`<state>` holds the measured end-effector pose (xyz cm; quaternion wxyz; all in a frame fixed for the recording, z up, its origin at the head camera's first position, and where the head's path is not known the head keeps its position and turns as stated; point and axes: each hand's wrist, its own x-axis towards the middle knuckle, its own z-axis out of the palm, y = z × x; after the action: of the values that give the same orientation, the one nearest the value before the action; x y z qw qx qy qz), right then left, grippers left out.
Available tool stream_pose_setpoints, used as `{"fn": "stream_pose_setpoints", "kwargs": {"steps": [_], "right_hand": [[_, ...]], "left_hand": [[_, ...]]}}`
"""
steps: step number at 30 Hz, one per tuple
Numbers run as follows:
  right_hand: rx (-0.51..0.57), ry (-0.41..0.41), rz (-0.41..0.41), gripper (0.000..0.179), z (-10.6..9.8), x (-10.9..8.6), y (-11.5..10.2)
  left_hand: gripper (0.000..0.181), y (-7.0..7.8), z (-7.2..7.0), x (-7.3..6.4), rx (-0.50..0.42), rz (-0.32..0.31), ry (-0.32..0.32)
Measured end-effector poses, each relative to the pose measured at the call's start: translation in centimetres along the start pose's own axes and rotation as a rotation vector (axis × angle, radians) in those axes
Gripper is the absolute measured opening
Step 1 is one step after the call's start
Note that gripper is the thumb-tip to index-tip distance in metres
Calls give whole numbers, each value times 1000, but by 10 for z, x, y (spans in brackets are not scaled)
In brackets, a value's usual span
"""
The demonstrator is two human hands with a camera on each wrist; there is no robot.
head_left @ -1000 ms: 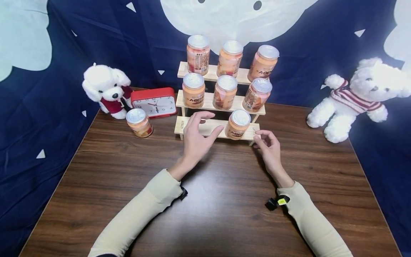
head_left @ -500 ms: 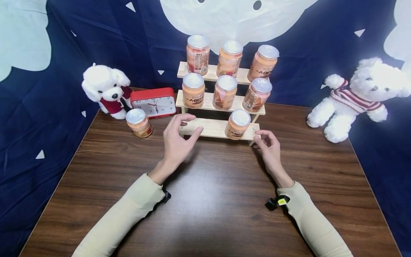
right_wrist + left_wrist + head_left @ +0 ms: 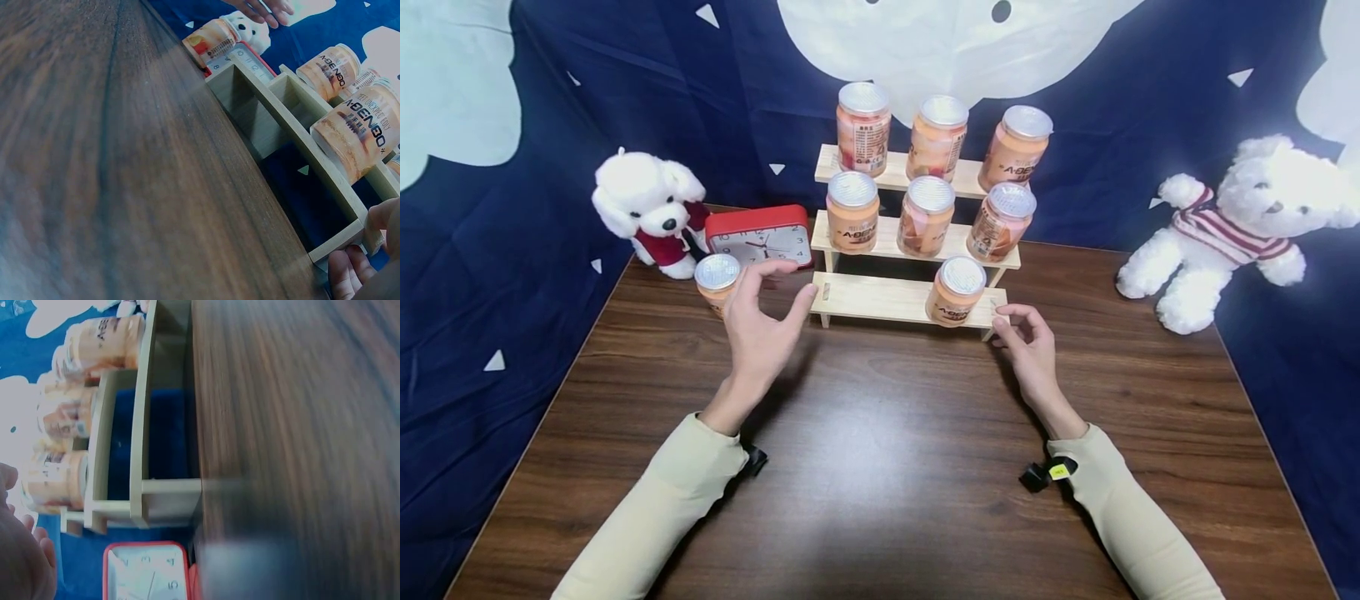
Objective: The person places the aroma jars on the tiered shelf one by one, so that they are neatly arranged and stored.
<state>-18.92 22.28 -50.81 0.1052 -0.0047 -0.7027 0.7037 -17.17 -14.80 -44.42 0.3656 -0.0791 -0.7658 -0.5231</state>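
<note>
A three-tier wooden display stand (image 3: pixel 880 298) holds several orange canned-food jars with silver lids. One jar (image 3: pixel 956 293) stands at the right on the lowest tier. Another jar (image 3: pixel 717 279) is on the table to the left, partly hidden behind my left hand (image 3: pixel 758 337). That hand is in the air with thumb and fingers spread in a C, holding nothing. My right hand (image 3: pixel 1032 354) grips the right end of the lowest tier; in the right wrist view its fingertips (image 3: pixel 340 269) lie against the wooden end piece.
A red alarm clock (image 3: pixel 758 221) stands left of the stand, beside a white plush dog (image 3: pixel 647 200) in a red vest. At the right sits a white plush bear (image 3: pixel 1232 233) in a striped sweater. A dark blue cloth (image 3: pixel 1120 150) hangs behind the brown wooden table (image 3: pixel 880 467).
My left hand has moved left from in front of the lowest tier to the jar beside the clock, staying spread. The right hand has stayed at the stand's end.
</note>
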Motion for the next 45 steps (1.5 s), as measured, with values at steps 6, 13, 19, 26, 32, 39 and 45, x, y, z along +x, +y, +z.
{"fn": "stream_pose_setpoints", "kwargs": {"steps": [6,13,19,26,32,39,45], "right_hand": [[2,0,0,26,-1,0,1],[-5,-1,5,26,-1,0,1],[-4,-4,-3,26,-1,0,1],[-12,-3,2,26,-1,0,1],[-7,-3,2,26,0,1,1],[6,-17,6,26,0,0,-1],[8,-12,14,25,0,-1,-1]], "left_hand": [[33,-8,-14,6,41,-44,38],[33,-17,-30,14,107,-58,136],[35,-25,-43,19,142,-98,196],[44,-29,-54,19,216,-129,163],[50,-35,-57,16,245,-214,112],[48,-44,-58,12,247,-230,108],[50,-53,-59,11,262,-253,83]]}}
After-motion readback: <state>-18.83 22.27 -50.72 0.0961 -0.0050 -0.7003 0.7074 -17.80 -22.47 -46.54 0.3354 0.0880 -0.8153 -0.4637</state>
